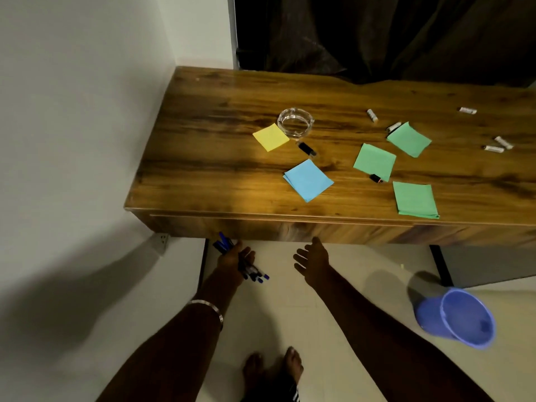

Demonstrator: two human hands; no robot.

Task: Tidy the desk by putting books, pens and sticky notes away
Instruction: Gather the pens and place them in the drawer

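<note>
My left hand [235, 258] grips a bundle of blue pens [255, 275] just below the front edge of the wooden desk [220, 158]. My right hand [314, 261] is beside it with fingers spread and nothing in it, its fingertips at the underside of the desk's drawer front [290, 229]. On the desktop lie a yellow sticky note [270, 137], a blue sticky note [308, 180] and three green sticky notes [374, 162], [409, 139], [415, 200].
A glass ashtray [295, 122] stands by the yellow note. Two small black objects [306, 147], [376, 178] and several small white cylinders [372, 115] are scattered on the desk. A blue bucket [458, 317] lies tipped on the floor at right. A wall runs along the left.
</note>
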